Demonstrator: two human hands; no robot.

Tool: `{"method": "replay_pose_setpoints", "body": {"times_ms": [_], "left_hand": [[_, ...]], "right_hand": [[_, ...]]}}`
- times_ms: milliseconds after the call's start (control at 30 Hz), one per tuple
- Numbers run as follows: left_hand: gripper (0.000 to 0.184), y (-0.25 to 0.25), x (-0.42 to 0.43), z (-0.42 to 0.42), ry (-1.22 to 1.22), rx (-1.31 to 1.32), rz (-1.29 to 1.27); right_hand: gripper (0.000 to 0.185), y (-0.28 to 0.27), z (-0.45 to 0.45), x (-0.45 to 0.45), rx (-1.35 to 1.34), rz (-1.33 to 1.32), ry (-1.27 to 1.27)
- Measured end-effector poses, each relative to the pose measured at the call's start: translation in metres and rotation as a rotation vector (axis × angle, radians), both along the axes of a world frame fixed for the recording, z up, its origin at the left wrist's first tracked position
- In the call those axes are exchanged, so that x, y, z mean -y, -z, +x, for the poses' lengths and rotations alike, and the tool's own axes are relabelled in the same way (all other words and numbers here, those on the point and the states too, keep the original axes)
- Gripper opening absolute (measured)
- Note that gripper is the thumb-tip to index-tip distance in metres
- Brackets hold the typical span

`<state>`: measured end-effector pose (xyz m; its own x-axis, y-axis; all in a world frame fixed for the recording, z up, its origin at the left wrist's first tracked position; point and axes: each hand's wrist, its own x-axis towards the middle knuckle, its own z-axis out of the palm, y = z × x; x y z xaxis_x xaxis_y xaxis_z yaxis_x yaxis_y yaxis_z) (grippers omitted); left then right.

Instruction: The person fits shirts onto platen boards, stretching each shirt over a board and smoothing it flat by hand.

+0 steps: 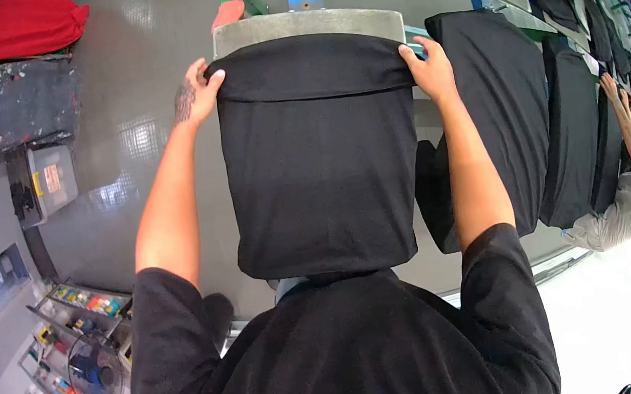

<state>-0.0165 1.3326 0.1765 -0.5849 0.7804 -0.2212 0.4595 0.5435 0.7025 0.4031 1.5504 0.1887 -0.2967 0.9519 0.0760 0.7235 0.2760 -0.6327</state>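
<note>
A black shirt lies stretched over a flat board, its far part folded back in a wide band. Past the fold shows the bare pale end of the board. My left hand pinches the fold's left corner between thumb and fingers. At the right corner, my right hand grips the same fold, thumb on top. Both arms reach straight forward along the sides of the shirt. The shirt's near edge hangs close to my body.
More boards with black cloth stand in a row to my right. Farther right, a person reaches toward another board. At left are a red cloth, a paint-spattered dark surface, a fan and shelves of containers.
</note>
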Motion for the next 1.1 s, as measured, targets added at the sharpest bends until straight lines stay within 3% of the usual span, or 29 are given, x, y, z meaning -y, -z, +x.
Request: {"method": "replay_pose_setpoints", "body": {"times_ms": [67,133,167,233,267,300,367,500,833,900,1100], "left_hand": [[0.067,0.010,-0.006,-0.006,0.042,-0.023,0.019],[0.063,0.010,-0.010,-0.012,0.131,-0.008,0.007],[0.063,0.010,-0.011,-0.015,0.124,0.002,-0.003],[0.050,0.010,-0.009,-0.024,0.170,-0.037,-0.077],[0.040,0.011,-0.007,-0.025,0.172,0.048,0.023],[0.040,0.000,-0.009,-0.023,0.166,0.055,0.014],[0.036,-0.023,-0.015,-0.019,0.195,-0.186,-0.175],[0.033,-0.010,-0.017,-0.029,0.150,-0.185,0.030],[0.037,-0.010,-0.051,-0.047,0.095,-0.104,-0.007],[0.038,0.005,-0.057,-0.053,0.117,-0.252,0.072],[0.036,0.014,-0.069,-0.052,0.098,-0.329,-0.075]], "right_hand": [[0.052,0.010,-0.006,-0.005,0.048,-0.040,-0.009],[0.053,0.008,-0.009,-0.005,0.118,-0.342,-0.088],[0.053,0.010,-0.007,-0.006,0.128,-0.352,-0.093],[0.049,0.013,-0.002,-0.008,0.177,-0.281,-0.111],[0.042,0.015,0.001,-0.010,0.272,-0.224,-0.104],[0.038,0.008,0.000,-0.007,0.301,-0.028,-0.181],[0.033,0.005,0.000,-0.007,0.330,0.093,-0.271],[0.026,-0.015,-0.003,-0.012,0.363,0.372,-0.251],[0.028,0.002,-0.022,-0.044,0.374,0.374,-0.194],[0.027,0.006,-0.026,-0.050,0.401,0.348,-0.201],[0.026,0.025,-0.029,-0.058,0.389,0.329,-0.167]]}}
